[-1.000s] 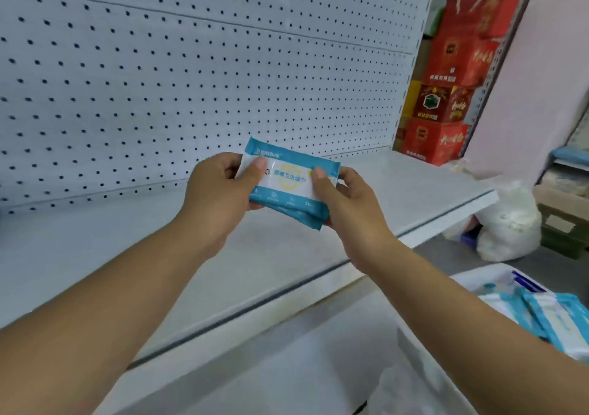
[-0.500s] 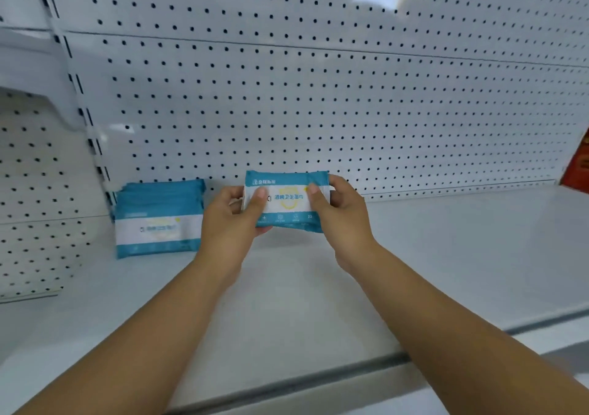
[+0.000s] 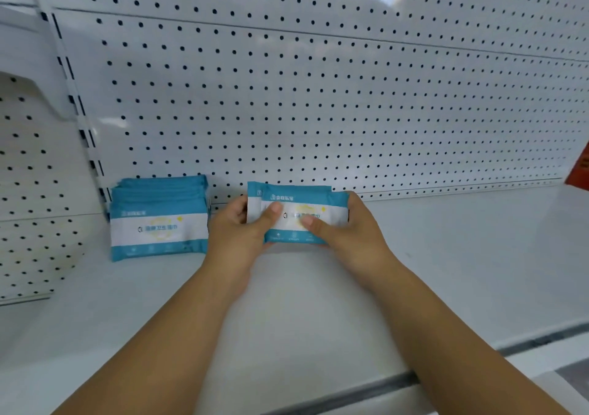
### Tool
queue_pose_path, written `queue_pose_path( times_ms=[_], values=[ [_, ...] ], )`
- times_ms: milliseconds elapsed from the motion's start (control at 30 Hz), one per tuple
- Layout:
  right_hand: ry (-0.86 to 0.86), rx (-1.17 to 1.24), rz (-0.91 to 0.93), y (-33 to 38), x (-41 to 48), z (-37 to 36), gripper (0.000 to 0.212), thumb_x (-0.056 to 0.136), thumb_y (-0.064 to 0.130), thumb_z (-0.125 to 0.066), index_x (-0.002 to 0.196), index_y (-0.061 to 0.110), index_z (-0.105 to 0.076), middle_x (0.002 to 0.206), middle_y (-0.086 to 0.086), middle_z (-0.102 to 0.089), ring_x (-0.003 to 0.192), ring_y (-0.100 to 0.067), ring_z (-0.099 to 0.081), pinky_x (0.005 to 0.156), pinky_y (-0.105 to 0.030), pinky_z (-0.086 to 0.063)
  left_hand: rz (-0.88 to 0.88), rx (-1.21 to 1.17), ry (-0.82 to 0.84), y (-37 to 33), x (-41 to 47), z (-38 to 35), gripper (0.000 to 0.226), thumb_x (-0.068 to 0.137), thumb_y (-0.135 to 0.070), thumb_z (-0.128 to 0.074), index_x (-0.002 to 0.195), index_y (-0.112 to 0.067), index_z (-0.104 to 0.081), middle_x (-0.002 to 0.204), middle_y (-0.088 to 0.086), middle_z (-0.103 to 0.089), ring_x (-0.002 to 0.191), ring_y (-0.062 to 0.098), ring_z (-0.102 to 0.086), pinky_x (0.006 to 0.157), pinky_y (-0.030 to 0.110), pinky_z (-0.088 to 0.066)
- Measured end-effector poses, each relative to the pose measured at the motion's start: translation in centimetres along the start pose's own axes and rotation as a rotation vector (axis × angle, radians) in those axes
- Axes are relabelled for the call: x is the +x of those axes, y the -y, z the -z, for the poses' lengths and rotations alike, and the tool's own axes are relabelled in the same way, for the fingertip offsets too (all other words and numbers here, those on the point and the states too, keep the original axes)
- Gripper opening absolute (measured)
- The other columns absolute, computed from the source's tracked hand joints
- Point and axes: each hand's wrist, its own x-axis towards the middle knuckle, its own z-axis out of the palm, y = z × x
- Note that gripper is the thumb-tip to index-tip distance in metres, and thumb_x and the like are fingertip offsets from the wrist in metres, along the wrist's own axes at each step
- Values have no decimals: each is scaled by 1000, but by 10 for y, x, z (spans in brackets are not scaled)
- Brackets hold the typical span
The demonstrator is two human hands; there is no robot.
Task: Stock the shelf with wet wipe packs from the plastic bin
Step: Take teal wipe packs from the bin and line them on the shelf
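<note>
Both hands hold wipe packs [image 3: 299,202] upright at the shelf [image 3: 446,271].
The left hand [image 3: 237,233] and right hand [image 3: 345,234] each grasp one end, thumbs on the front, just right of the standing stack of packs [image 3: 159,223]. I cannot tell whether the held packs touch the shelf.

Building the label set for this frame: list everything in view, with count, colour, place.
held packs: at least two, blue and white, upright near the shelf's back, right of the row
row of packs: several, count unclear, blue and white, standing at the shelf's left end
shelf: one, white, across the frame
back panel: white with dark holes, behind the shelf
upright: one, white with black slots, left
red thing: one, right edge, mostly cut off
left hand: grips the held packs' left end
right hand: grips their right end
</note>
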Motion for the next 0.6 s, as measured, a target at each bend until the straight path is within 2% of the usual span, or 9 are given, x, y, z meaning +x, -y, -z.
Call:
queue_pose_path(
  times_ms=[167,300,367,467,600],
  values=[
    [10,67,9,-2,3,3,44,80,10,-86,114,16,-59,113,-3,-74,104,-19,-73,88,-47,-61,25,-3,-4,2,3,1,6,97,-22,-69,98,-17,-73,98,0,-79,93,15,-76,81,40,-64],
    [-53,30,-11,-7,3,6,55,70,27,-91,116,25,-61,115,3,-74,107,-20,-72,89,-52,-60,53,-13,-7,1,5,1,12,101,-22,-64,100,-17,-74,99,1,-79,93,16,-76,72,34,-64],
    [-111,66,-31,-7,2,10,53,72,24,-91,116,22,-61,115,1,-73,105,-22,-72,84,-51,-62,83,-46,-23,0,6,2,12,101,-21,-63,102,-15,-73,100,4,-78,93,19,-76,73,37,-65],
    [-181,131,-52,-1,1,15,46,79,14,-87,114,15,-57,115,-5,-70,99,-22,-74,72,-41,-64,113,-52,-38,-2,5,3,14,102,-21,-62,108,-13,-72,107,8,-76,97,23,-76,79,44,-64],
    [-198,156,-42,7,1,15,44,82,9,-83,116,14,-55,115,-4,-69,97,-20,-74,65,-33,-63,119,-58,-45,-2,4,3,16,102,-21,-61,112,-12,-71,110,9,-75,98,24,-76,78,44,-64]
  ],
)
